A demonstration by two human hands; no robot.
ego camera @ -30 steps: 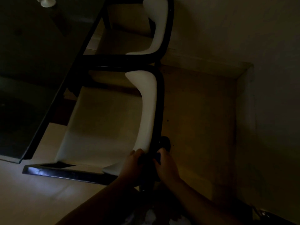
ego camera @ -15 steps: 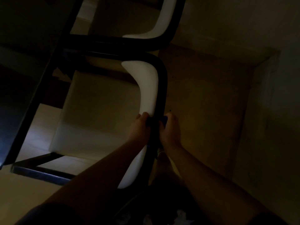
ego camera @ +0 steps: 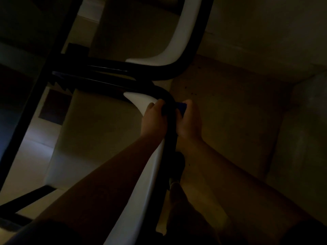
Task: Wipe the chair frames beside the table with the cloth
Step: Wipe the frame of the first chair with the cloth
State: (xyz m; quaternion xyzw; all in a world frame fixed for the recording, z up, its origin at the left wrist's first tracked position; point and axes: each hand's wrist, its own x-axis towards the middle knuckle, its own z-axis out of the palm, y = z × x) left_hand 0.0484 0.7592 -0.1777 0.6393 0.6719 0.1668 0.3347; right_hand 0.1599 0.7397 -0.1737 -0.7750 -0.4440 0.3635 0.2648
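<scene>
Gripping frame (ego camera: pixel 170 128) — both hands, cloth (ego camera: pixel 181 107).

Very dim frame, underexposed almost everywhere. Brightest patches were the white chair back (ego camera: pixel 150 174) and a pale strip of floor (ego camera: pixel 35 156) at lower left, lit softly from that side. Table (ego camera: pixel 21 50) and black chair frame (ego camera: pixel 185 64) sank into near-black with faint glints on the rails. Both hands (ego camera: pixel 155 119) showed as warm, muddy tones, soft-edged. Right wall (ego camera: pixel 300 138) murky, noisy. Wide-angle lines bent toward the edges; corners darkest.
</scene>
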